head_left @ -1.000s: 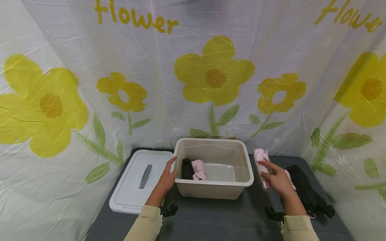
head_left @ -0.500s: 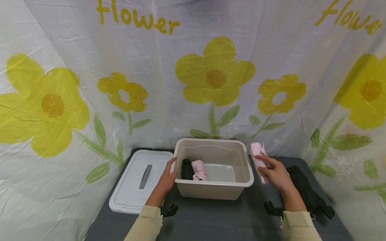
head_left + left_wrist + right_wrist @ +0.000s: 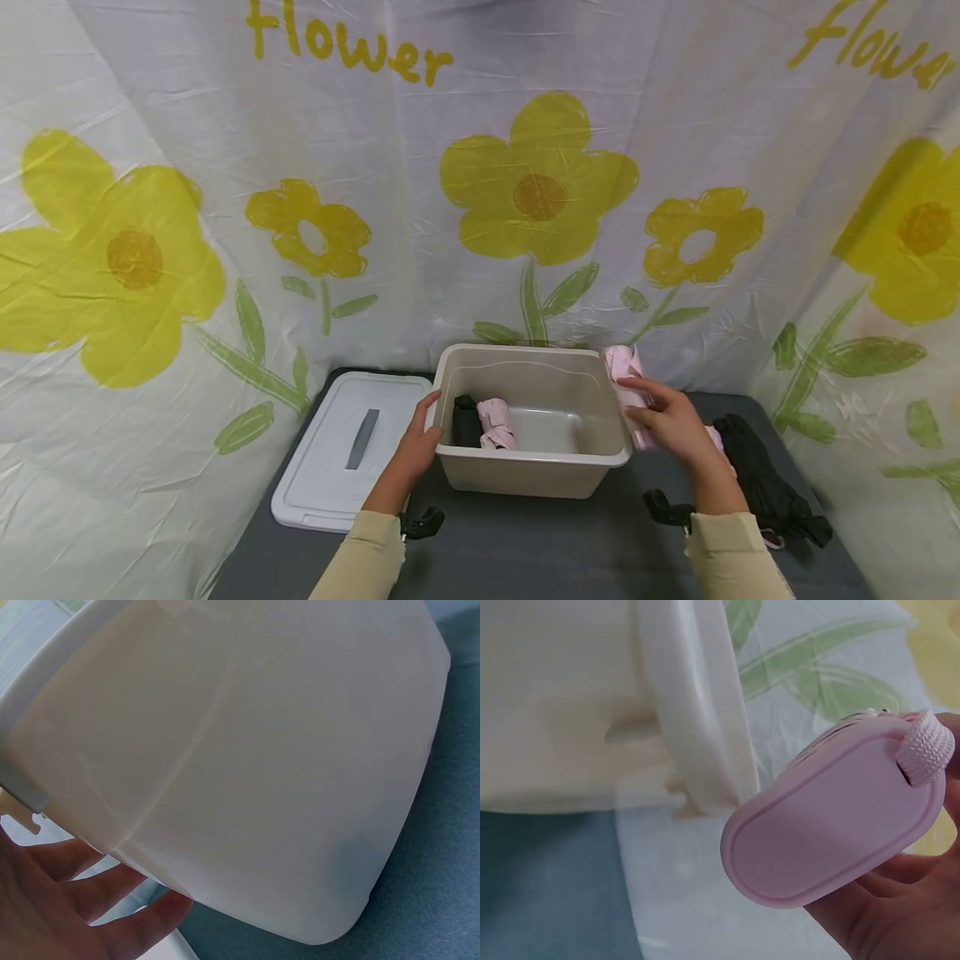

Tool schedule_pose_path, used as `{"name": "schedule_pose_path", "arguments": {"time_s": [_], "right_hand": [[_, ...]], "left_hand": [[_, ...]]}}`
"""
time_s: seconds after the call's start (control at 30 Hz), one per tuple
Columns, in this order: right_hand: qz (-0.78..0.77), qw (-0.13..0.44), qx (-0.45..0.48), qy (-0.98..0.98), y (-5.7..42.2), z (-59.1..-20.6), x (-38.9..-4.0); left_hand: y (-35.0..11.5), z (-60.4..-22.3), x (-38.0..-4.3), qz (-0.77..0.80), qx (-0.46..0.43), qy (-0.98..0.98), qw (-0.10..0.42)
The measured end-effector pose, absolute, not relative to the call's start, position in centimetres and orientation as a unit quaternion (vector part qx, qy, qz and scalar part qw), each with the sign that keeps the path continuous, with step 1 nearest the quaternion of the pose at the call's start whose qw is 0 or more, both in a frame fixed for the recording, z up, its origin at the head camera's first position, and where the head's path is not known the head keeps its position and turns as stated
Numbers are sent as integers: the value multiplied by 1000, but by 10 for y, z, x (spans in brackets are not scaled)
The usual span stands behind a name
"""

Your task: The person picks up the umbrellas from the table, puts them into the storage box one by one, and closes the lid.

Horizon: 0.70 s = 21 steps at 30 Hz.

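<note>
A pink folding umbrella (image 3: pixel 630 392), rolled up, is in my right hand (image 3: pixel 667 417), held between thumb and fingers at the right rim of the beige storage bin (image 3: pixel 525 479). The right wrist view shows the flat oval end of its pink handle (image 3: pixel 832 817) with a strap (image 3: pixel 925 748). My left hand (image 3: pixel 411 446) holds the bin's front left corner, index finger along the rim; in the left wrist view several fingers (image 3: pixel 146 926) lie against the outer wall. Inside the bin, at the left, are a rolled black umbrella (image 3: pixel 467 423) and a rolled pink umbrella (image 3: pixel 496 423).
A white lid (image 3: pixel 330 475) with a grey handle (image 3: pixel 363 439) lies left of the bin. To the right, a black folded umbrella (image 3: pixel 768 475) lies on the dark table (image 3: pixel 525 550), with pink fabric partly hidden beside it. A flower-printed curtain (image 3: pixel 405 275) hangs behind.
My right hand has carried the pink umbrella left and slightly up, from beside the bin to its right rim. My left hand and the bin stay in place.
</note>
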State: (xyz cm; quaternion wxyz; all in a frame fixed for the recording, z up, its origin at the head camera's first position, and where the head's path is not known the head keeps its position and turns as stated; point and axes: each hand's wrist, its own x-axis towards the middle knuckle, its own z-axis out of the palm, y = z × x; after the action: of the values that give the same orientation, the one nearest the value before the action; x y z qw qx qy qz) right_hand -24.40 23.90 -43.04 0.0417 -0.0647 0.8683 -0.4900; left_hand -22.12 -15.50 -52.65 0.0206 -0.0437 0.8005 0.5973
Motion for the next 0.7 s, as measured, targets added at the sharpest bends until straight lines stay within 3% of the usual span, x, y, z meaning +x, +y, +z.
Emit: {"name": "schedule_pose_path", "arguments": {"time_s": [0.7], "right_hand": [[-496,73,-116,857,216,-418,-260]], "left_hand": [[-155,-529,-222,598,-44,800,12]]}}
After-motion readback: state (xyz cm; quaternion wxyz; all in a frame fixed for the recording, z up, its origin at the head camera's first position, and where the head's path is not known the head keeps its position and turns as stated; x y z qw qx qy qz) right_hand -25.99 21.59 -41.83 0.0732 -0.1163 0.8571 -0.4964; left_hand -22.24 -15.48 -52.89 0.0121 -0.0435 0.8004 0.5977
